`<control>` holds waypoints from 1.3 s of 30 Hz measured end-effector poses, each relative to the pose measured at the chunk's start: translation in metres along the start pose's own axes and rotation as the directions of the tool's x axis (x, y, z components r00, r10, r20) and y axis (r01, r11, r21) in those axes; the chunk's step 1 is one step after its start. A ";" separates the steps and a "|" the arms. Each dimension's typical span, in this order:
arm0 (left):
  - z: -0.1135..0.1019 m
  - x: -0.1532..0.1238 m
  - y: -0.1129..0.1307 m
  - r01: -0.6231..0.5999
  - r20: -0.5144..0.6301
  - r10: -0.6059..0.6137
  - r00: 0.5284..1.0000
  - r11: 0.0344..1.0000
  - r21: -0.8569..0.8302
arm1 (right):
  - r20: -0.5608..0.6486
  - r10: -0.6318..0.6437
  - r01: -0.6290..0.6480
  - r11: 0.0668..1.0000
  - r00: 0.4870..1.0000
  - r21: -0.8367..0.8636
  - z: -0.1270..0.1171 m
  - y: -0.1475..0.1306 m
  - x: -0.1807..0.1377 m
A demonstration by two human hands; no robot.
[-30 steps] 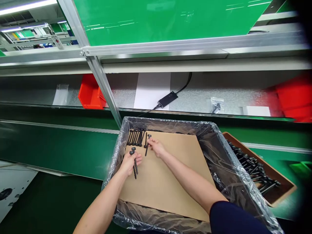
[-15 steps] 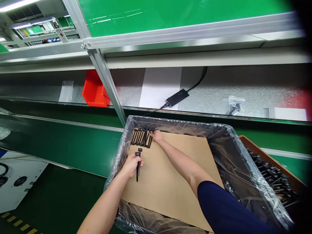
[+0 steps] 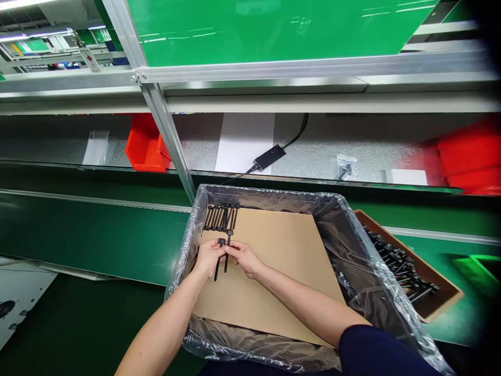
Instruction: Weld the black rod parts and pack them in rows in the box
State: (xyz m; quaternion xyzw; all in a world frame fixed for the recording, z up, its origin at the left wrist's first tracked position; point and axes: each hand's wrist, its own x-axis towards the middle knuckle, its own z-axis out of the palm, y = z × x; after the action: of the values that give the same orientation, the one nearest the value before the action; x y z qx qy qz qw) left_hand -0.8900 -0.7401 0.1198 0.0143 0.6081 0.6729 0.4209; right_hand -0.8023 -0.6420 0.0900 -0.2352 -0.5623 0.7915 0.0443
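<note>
A plastic-lined box (image 3: 188, 245) holds a brown cardboard sheet (image 3: 274, 271). Several long black bolts (image 3: 220, 217) lie in a neat row at the sheet's far left corner. My left hand (image 3: 207, 257) is closed on one black bolt (image 3: 217, 261), its head pointing away from me. My right hand (image 3: 245, 257) pinches a second black bolt (image 3: 227, 250) right beside it. The two hands touch over the left part of the sheet, just short of the row.
A brown tray (image 3: 442, 277) full of loose black bolts stands to the right of the box. Behind it run a green conveyor, a shelf with red bins (image 3: 145, 147), a black power adapter (image 3: 269, 157) and small plastic bags (image 3: 346, 168). A slanted metal post (image 3: 168, 136) rises at the box's far left.
My right hand left the row of bolts and came back to my left hand. It now pinches one of the two bolts that my left hand held.
</note>
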 end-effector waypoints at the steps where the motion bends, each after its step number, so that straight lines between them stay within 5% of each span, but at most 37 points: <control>1: 0.000 0.000 -0.001 -0.002 0.010 0.001 1.000 1.000 0.030 | -0.032 0.014 -0.014 1.000 0.999 0.020 -0.004 -0.001 0.004; 3: 0.000 0.000 -0.001 -0.015 0.004 0.015 1.000 0.996 0.087 | -0.121 -0.040 0.036 0.999 0.992 -0.038 -0.021 -0.009 0.021; 5: -0.001 0.002 -0.001 -0.014 -0.041 0.020 0.999 0.990 0.142 | -0.218 -0.246 0.175 0.938 0.944 -0.301 -0.046 -0.019 0.045; 7: -0.003 0.004 0.000 -0.014 -0.089 0.031 0.996 0.983 0.184 | -0.154 -0.464 0.251 0.695 0.872 -0.674 -0.071 -0.025 0.072; 10: -0.006 0.007 0.002 0.019 -0.131 0.005 0.991 0.982 0.187 | 0.020 -0.428 0.227 0.438 0.904 -0.870 -0.095 -0.020 0.102; 18: -0.006 0.010 0.003 0.055 -0.183 -0.036 0.982 0.993 0.102 | 0.190 -0.357 0.292 0.259 0.915 -0.920 -0.100 0.013 0.125; 21: -0.006 0.010 0.003 0.033 -0.155 -0.028 0.988 0.999 0.029 | 0.144 -0.439 0.309 0.332 0.887 -0.891 -0.095 0.009 0.116; 23: -0.006 0.009 0.004 0.005 -0.133 -0.009 0.991 1.000 -0.024 | 0.039 -0.480 0.289 0.459 0.876 -0.840 -0.085 0.006 0.100; 26: -0.007 0.008 0.004 -0.036 -0.139 0.031 0.990 0.999 -0.037 | -0.047 -0.279 0.211 0.817 0.959 -0.537 -0.056 0.003 0.062; 28: -0.008 0.008 0.002 -0.073 -0.144 0.069 0.987 0.997 -0.020 | 0.066 -0.082 0.097 0.958 0.994 -0.269 -0.032 0.002 0.034; 30: -0.009 0.008 0.000 -0.087 -0.122 0.085 0.989 0.996 -0.007 | 0.161 0.004 0.017 0.992 0.987 -0.126 -0.013 0.001 0.011; 34: -0.008 0.008 -0.001 -0.070 -0.087 0.074 0.993 0.996 0.053 | 0.139 0.087 -0.085 0.996 0.987 -0.023 -0.005 -0.004 0.004; 39: -0.009 0.010 -0.001 -0.047 -0.120 0.070 0.990 0.983 0.179 | -0.312 0.035 -0.163 0.904 0.949 -0.395 -0.051 -0.025 0.060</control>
State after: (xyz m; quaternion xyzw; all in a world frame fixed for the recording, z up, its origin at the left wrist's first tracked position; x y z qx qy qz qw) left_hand -0.9006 -0.7417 0.1119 0.0271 0.6898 0.6282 0.3590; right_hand -0.8388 -0.5688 0.0807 -0.3842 -0.6917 0.6104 0.0364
